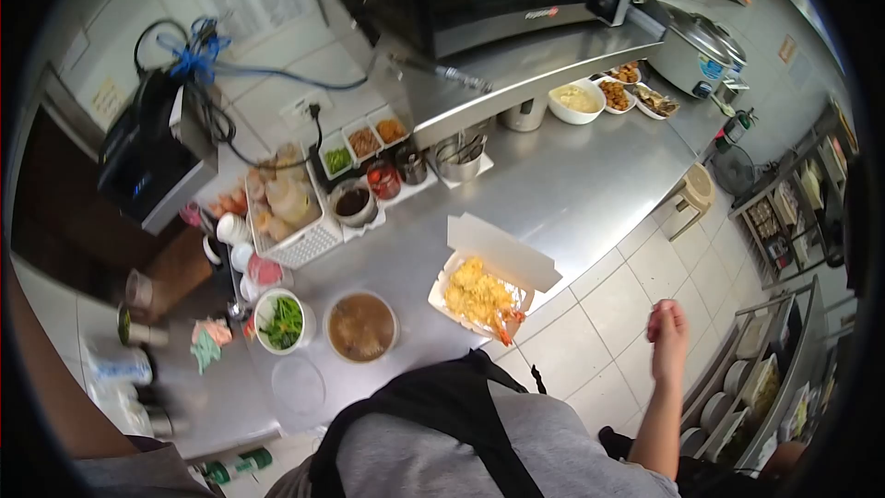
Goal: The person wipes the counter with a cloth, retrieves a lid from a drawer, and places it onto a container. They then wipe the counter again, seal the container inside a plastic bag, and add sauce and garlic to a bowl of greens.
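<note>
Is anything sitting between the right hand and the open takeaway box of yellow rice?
Nothing visible. The right hand hangs over the tiled floor, off the counter edge, and the takeaway box sits at that same edge with only bare floor and steel counter between them.

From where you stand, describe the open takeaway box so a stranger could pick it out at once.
Find the steel counter and follow its front edge, nearest the tiled floor. The open takeaway box sits right of the round soup bowl. It alone is a white box with its lid flipped back, filled with yellow rice.
</note>
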Available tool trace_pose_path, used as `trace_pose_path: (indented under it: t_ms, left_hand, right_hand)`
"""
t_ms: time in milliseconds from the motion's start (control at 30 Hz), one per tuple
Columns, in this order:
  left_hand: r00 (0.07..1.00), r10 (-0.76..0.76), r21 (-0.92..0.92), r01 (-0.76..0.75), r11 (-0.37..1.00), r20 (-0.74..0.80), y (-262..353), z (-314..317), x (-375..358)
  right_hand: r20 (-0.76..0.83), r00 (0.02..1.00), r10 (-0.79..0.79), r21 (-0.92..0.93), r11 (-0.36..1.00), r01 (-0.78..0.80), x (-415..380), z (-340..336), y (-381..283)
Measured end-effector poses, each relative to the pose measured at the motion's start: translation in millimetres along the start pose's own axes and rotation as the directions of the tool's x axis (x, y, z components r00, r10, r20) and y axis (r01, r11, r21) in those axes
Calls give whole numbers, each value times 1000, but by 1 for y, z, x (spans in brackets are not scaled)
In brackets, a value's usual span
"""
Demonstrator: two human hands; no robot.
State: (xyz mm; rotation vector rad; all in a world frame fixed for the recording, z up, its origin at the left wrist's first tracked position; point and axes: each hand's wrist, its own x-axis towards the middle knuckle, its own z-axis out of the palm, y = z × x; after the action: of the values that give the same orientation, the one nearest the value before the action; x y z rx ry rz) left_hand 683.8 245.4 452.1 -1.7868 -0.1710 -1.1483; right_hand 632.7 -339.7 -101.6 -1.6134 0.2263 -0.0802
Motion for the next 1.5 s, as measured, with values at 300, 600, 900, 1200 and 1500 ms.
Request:
trace_pose_path:
  t_ms: [300,600,900,1200,1500]
  left_hand:
    - [914,380,-446,-286,848,138,178,-137,-288]
    - [892,148,-744,253,618,426,257,-220,-567]
    - [376,-192,-201,785,586,907,247,-270,-755]
    - [553,-28,-461,721,517,833,216,-262,-809]
    - [656,-126,-577,727,373,744,199,-255,-815]
  right_hand:
    - [590,793,151,-243,970,-3,-36,126,102]
    - [927,309,211,-302,910,284,-53,168,126]
    - [946,268,183,-288,855,432,-122,247,129]
    - [939,324,113,-244,883,400,-241,288,154]
    - [839,544,-18,-273,850,450,-238,279,124]
